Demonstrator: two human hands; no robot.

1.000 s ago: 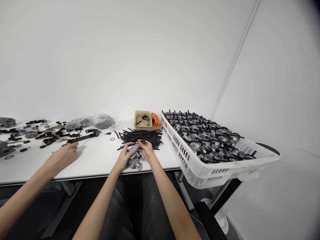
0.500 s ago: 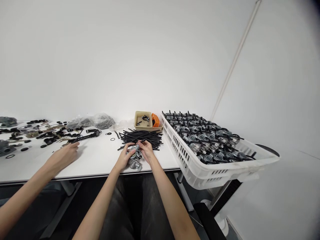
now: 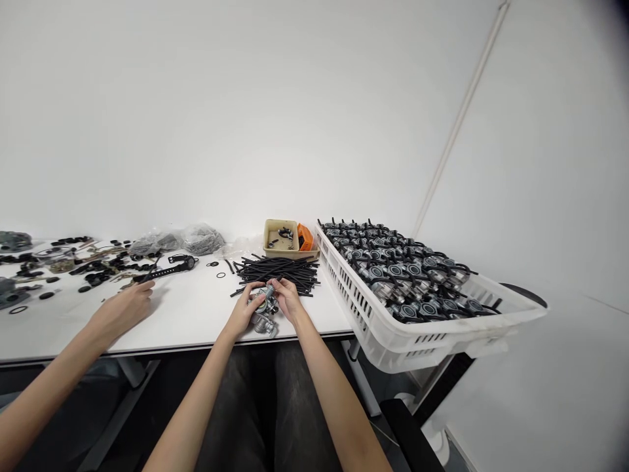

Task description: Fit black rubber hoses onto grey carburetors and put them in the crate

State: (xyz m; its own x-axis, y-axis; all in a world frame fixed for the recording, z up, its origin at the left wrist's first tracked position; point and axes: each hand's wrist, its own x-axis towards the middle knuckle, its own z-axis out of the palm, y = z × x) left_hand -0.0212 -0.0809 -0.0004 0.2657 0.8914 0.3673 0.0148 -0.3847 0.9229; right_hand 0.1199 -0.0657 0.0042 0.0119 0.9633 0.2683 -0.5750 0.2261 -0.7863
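Note:
My left hand is closed around a small grey metal carburettor just above the white table near its front edge. My right hand pinches the top of the same part, where a short black tube end shows between the fingertips. A heap of black rubber tubes lies right behind both hands.
To the right, a white slotted crate full of carburettors with black tubes overhangs the table. A beige box with an orange piece sits at the back. Another person's hand rests at left, near scattered black rings, bags and parts.
Both hands have shifted the carburettor slightly; the right fingers have moved a little on its top. The other person's hand stays in place.

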